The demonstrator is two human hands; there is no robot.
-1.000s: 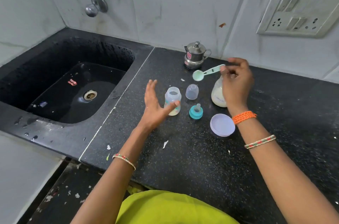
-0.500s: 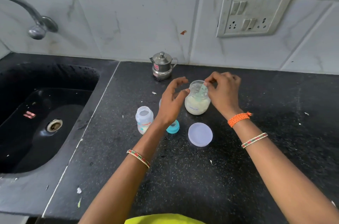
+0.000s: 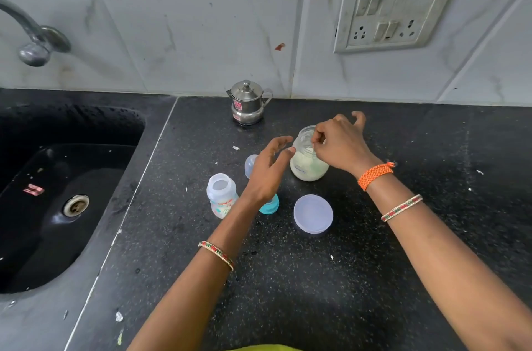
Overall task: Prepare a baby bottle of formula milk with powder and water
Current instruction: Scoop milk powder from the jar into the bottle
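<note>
Baby bottle (image 3: pixel 221 194) standing open and upright on the black tabletop (image 3: pixel 288 278), left of the powder jar (image 3: pixel 308 162), teal nipple ring (image 3: pixel 270 204) and clear cap (image 3: pixel 250 165) close by, loose round lid (image 3: pixel 313 214) in front. Since 1 second ago: scoop (image 3: pixel 312 146) moved from the air down into the jar, pinched by the right hand (image 3: pixel 341 146). Left hand (image 3: pixel 269 169) moved from the bottle toward the jar, fingers relaxed, thumb near the glass, holding nothing. Judged: taking powder now, transfer into the bottle not yet done. Small steel pot (image 3: pixel 247 103) behind, probably for water.
</note>
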